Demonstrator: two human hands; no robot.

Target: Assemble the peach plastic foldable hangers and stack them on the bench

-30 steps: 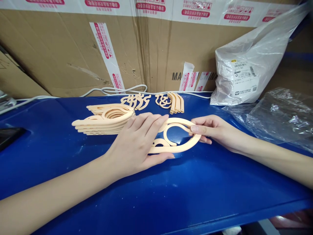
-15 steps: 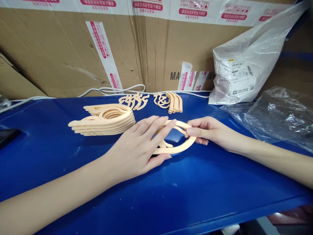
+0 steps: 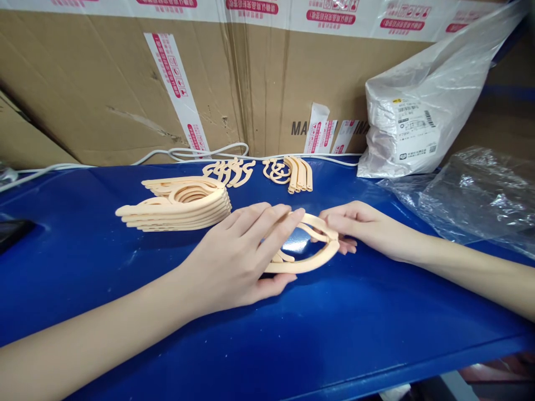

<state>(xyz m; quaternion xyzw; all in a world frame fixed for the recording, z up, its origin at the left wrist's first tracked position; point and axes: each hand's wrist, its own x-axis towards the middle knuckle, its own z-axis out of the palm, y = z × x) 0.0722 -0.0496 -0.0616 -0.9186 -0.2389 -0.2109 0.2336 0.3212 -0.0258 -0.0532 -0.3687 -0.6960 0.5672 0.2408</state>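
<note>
A cream folding clothes hanger (image 3: 315, 262), folded into a loop, is held over the blue table between my two hands. My left hand (image 3: 246, 248) is closed round its left part, fingers over the top and thumb along the lower edge. With its thumb and fingers, my right hand (image 3: 349, 223) pinches the upper right side near the joint. Left of my hands lies a neat stack of similar folded hangers (image 3: 178, 217). My left palm hides the far end of the held hanger.
Behind the hands lie loose cream hooks (image 3: 229, 172) and several curved hanger arms (image 3: 300, 174). A white cable (image 3: 209, 153) runs along the cardboard box (image 3: 267, 83). At right are a white plastic bag (image 3: 412, 122) and clear film (image 3: 472, 195). A dark object (image 3: 14, 234) sits at the left edge.
The held hanger has dropped slightly and tilted, so its right joint shows more. My right thumb has shifted up off the joint to the upper edge. The stack stays put.
</note>
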